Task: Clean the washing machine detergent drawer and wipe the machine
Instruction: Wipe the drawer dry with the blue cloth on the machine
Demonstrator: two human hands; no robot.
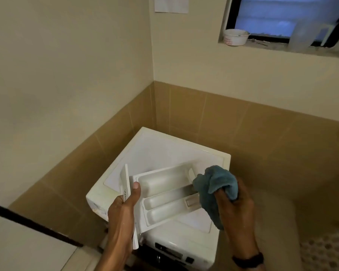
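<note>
left hand (123, 206) grips drawer (164, 194); right hand (235, 204) holds cloth (215, 184) at its end.

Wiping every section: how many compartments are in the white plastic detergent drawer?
3: a wide far compartment, a narrow middle compartment, a narrow near compartment. The blue cloth covers the right end of the white plastic drawer, so more may be hidden.

Bare left hand (123, 208) and right hand (237, 208); black band (248, 260) round the right wrist.
</note>
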